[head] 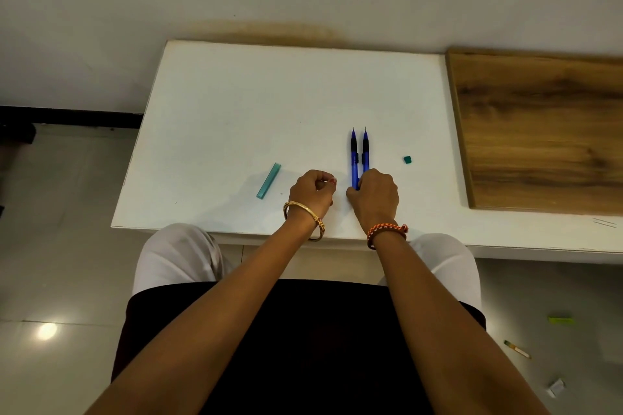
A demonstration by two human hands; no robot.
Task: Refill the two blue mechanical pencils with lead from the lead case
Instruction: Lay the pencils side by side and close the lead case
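Two blue mechanical pencils with black grips lie side by side on the white table [236, 94], tips pointing away from me: the left pencil [354, 158] and the right pencil [365, 153]. My right hand [374, 195] covers their near ends, fingers curled on them. My left hand [312, 190] rests on the table just left of the pencils, fingers curled in; whether it pinches anything is hidden. A teal see-through lead case [268, 180] lies slanted to the left of my left hand. Its small teal cap [408, 159] sits to the right of the pencils.
A brown wooden board [539, 131] covers the table's right part. The table's near edge runs just above my lap. On the floor at the right lie a green item [560, 320], a small stick [517, 349] and a scrap of paper [555, 387].
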